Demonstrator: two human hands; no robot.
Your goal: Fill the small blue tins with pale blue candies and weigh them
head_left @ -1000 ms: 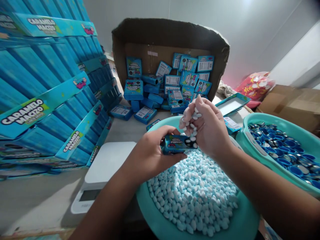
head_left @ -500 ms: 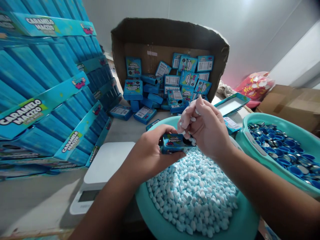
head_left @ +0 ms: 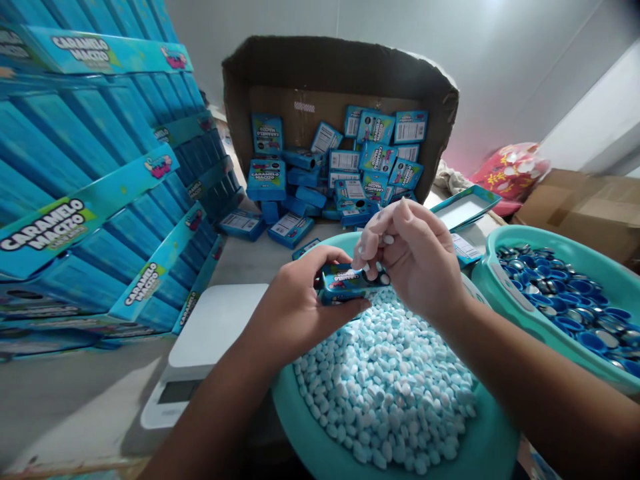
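My left hand (head_left: 305, 303) is wrapped round a small blue candy box (head_left: 343, 283) printed "Caramelo". The box lies sideways, its round hole at the right end. Against that end my right hand (head_left: 413, 250) is cupped, fingers curled round several candies (head_left: 387, 240). Some of these sit at the fingertips, by the hole. Both hands are above a turquoise basin (head_left: 295, 427) heaped with pale blue and white candies (head_left: 390, 387). How full the box is cannot be seen.
An open cardboard carton (head_left: 340, 63) behind holds many blue boxes (head_left: 377, 157). Stacked display trays (head_left: 90, 193) rise at the left, beside a white scale (head_left: 215, 327). On the right, another basin (head_left: 505, 280) holds blue and silver caps (head_left: 570, 293). An empty display tray (head_left: 467, 207) lies behind it.
My right thumb and fingers have shifted slightly over the box's hole, and the candies in them have moved. The box has tilted a little in my left hand.
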